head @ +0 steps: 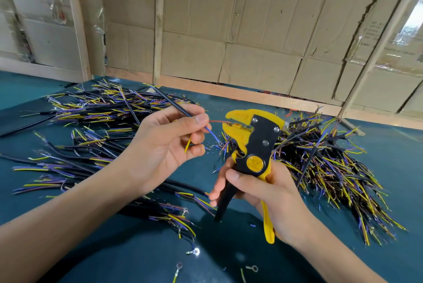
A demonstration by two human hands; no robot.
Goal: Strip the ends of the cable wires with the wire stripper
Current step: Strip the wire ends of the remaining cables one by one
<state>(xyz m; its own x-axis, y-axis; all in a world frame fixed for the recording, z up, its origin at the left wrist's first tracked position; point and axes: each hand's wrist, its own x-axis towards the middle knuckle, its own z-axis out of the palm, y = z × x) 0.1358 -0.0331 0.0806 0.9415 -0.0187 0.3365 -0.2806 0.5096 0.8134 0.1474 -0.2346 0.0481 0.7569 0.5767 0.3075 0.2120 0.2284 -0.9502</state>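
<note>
Between my hands, my left hand [167, 143] pinches the cable [176, 105], its red wire [217, 121] reaching the jaws of the stripper [254, 143] gripped by my right hand [270, 193].

A dark teal surface [377, 191] meets a wall of flattened cardboard sheets [229, 19] held by pale wooden battens [158, 22], with shiny tape [409, 26] at right.

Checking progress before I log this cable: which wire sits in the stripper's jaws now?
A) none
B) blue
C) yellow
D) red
D: the red wire runs from the left hand into the stripper head, while the blue wire and yellow wire hang free.
</note>
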